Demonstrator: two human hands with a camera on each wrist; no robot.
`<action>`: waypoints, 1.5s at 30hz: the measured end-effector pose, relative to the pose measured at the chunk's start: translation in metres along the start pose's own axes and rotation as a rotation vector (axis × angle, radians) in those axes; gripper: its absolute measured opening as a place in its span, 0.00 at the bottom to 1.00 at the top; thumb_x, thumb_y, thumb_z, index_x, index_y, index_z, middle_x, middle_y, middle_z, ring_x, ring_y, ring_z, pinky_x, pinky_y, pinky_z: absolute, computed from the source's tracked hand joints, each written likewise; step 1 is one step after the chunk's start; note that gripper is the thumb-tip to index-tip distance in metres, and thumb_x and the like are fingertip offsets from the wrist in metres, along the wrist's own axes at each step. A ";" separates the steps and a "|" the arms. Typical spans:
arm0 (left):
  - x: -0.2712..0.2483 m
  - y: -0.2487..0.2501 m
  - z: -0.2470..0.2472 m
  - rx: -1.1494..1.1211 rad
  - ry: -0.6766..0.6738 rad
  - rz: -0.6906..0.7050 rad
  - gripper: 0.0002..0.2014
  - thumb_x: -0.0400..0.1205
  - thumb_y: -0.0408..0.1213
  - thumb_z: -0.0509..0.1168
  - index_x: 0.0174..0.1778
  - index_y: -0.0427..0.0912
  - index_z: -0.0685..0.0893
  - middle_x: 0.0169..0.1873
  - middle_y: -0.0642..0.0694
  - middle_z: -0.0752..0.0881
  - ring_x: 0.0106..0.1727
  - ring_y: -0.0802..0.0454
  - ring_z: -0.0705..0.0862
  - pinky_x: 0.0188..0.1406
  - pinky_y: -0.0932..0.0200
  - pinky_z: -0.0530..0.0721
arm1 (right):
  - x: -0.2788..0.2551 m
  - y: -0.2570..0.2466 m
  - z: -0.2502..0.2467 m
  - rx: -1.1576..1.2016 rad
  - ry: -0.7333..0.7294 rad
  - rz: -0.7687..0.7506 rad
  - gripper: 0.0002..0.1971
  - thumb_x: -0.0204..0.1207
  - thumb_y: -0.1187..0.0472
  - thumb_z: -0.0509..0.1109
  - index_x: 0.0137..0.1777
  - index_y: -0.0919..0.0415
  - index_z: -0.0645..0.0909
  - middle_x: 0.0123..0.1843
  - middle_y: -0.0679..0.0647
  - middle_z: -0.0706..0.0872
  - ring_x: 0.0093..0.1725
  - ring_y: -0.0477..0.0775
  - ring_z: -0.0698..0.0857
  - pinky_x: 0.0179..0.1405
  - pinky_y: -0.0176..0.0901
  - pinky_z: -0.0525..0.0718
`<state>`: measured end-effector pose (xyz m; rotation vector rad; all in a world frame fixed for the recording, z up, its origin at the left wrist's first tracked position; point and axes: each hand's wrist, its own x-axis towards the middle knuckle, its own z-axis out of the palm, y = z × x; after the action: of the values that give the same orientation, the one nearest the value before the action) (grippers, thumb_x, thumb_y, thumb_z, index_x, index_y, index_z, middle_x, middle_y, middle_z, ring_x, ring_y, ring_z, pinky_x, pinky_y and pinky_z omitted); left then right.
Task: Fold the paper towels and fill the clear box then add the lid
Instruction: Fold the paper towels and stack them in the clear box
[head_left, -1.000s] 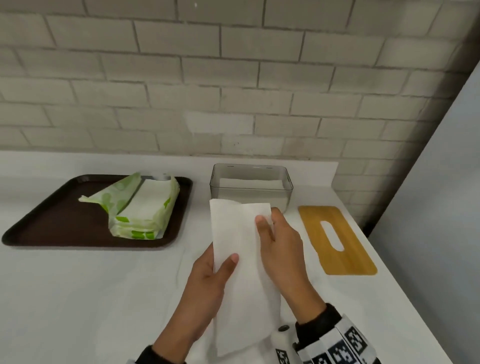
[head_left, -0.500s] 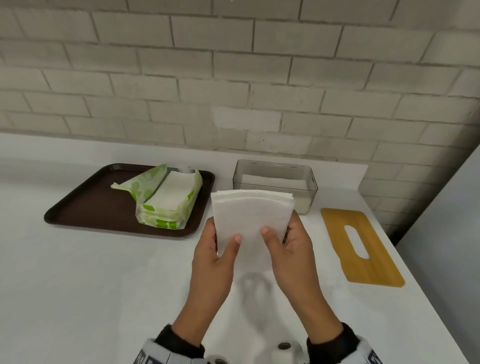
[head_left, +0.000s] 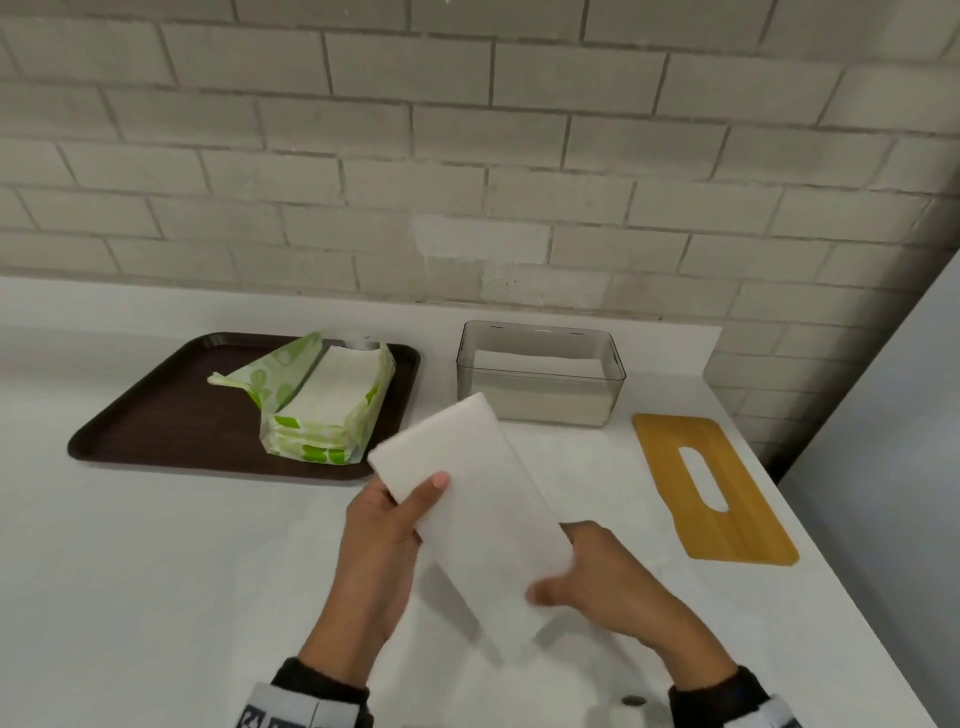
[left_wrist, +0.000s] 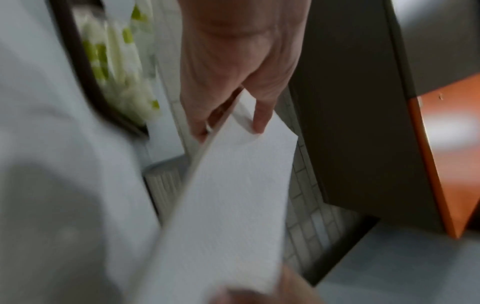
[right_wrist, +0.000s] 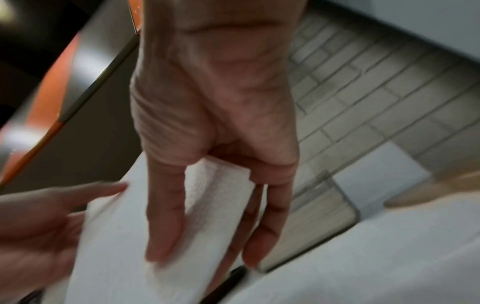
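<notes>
here the left hand and right hand each pinch one end of the folded paper towel, in the air in front of the clear box. no words can be read.

The towel is soft, dimpled white paper. The box is clear smoky plastic, the lid matt wood, the tray dark and smooth, the surface smooth white.
</notes>
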<state>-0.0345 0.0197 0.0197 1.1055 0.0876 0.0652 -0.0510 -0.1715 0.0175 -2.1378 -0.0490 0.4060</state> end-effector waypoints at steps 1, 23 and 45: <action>0.002 0.002 -0.006 0.049 0.033 0.047 0.15 0.67 0.33 0.71 0.51 0.43 0.85 0.46 0.48 0.91 0.47 0.52 0.88 0.41 0.61 0.85 | -0.003 0.003 -0.008 -0.017 0.014 0.003 0.16 0.67 0.65 0.78 0.54 0.52 0.84 0.51 0.44 0.88 0.47 0.40 0.86 0.44 0.24 0.82; 0.006 -0.050 -0.019 0.522 0.062 -0.134 0.10 0.84 0.29 0.59 0.54 0.47 0.80 0.47 0.52 0.84 0.53 0.47 0.81 0.53 0.55 0.75 | 0.011 0.045 0.018 0.607 0.491 0.142 0.15 0.71 0.80 0.64 0.44 0.59 0.78 0.46 0.56 0.84 0.46 0.54 0.81 0.39 0.37 0.76; 0.000 0.014 0.037 0.699 -0.296 0.296 0.23 0.70 0.40 0.77 0.57 0.63 0.78 0.49 0.70 0.84 0.54 0.69 0.83 0.45 0.76 0.80 | -0.030 -0.089 -0.074 0.035 0.238 -0.425 0.09 0.66 0.70 0.78 0.38 0.55 0.85 0.35 0.46 0.87 0.35 0.43 0.84 0.36 0.37 0.81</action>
<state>-0.0308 -0.0072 0.0486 1.8078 -0.3451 0.1418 -0.0463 -0.1856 0.1365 -2.0570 -0.3504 -0.0949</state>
